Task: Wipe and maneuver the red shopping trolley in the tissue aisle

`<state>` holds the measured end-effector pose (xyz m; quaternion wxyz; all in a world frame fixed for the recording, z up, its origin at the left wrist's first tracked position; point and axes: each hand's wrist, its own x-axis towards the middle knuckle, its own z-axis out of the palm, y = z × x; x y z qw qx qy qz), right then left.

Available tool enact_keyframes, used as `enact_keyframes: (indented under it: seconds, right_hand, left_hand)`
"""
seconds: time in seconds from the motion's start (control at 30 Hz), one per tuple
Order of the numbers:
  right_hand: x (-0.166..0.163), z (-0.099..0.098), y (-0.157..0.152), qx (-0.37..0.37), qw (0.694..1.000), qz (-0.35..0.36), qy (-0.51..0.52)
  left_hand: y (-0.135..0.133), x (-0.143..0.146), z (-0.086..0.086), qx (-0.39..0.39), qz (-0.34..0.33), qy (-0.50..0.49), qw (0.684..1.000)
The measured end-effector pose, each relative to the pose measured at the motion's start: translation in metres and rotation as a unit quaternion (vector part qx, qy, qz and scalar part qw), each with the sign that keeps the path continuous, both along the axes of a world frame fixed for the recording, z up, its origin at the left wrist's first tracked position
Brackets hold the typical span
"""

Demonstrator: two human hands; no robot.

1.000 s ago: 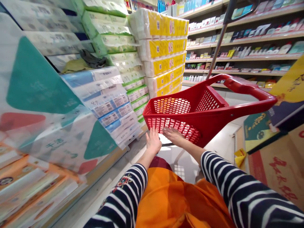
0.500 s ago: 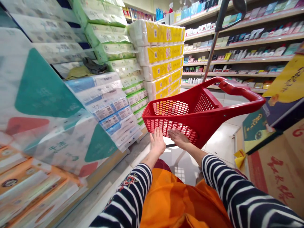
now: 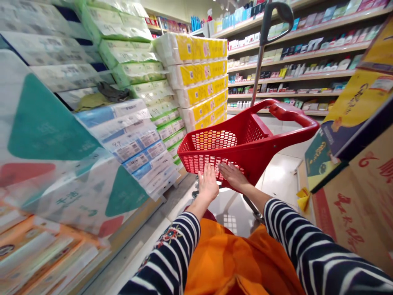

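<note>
A red plastic shopping basket [image 3: 264, 141] on wheels stands in the aisle ahead of me, its mesh near wall facing me. My left hand [image 3: 208, 184] lies flat against that wall, fingers stretched out. Beside it my right hand [image 3: 233, 175] also presses flat on the mesh with fingers spread. Neither hand holds anything. A grey pull handle [image 3: 260, 49] rises from the far side of the basket. My striped sleeves and orange clothing fill the bottom of the view.
Stacked packs of tissue paper [image 3: 123, 131] line the left side, with yellow packs [image 3: 202, 78] farther on. Cardboard boxes [image 3: 353, 192] crowd the right. Shelves of small goods [image 3: 301, 61] run across the back. Glossy floor [image 3: 279, 180] shows beyond the basket.
The basket has shifted left and slightly away along the aisle, with both hands staying flat on its near wall. Its wheels now show beneath it.
</note>
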<state>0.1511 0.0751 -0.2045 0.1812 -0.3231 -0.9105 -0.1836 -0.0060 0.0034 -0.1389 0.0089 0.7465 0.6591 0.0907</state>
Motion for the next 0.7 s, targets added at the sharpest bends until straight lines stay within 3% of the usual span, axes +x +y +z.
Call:
enact_keyframes:
  seconds: [0.1, 0.17, 0.37, 0.43, 0.7]
  right_hand:
    - [0.012, -0.026, -0.010, -0.016, 1.000, 0.002, -0.024]
    - [0.019, -0.026, -0.013, -0.020, 1.000, 0.016, -0.016]
    - [0.038, 0.030, 0.002, 0.011, 0.993, -0.033, 0.111]
    - [0.043, 0.037, 0.004, 0.014, 0.994, -0.031, 0.100]
    - [0.055, -0.013, -0.025, 0.006, 1.000, 0.005, -0.005]
  left_hand:
    - [-0.003, 0.000, -0.006, -0.004, -0.003, 0.008, 1.000]
    - [-0.004, 0.003, -0.009, -0.005, -0.008, 0.006, 1.000]
    - [-0.003, 0.023, -0.004, 0.005, -0.018, -0.012, 1.000]
    - [-0.004, 0.029, -0.001, 0.004, -0.025, -0.017, 1.000]
    - [-0.014, 0.041, -0.006, -0.007, -0.067, -0.002, 0.998]
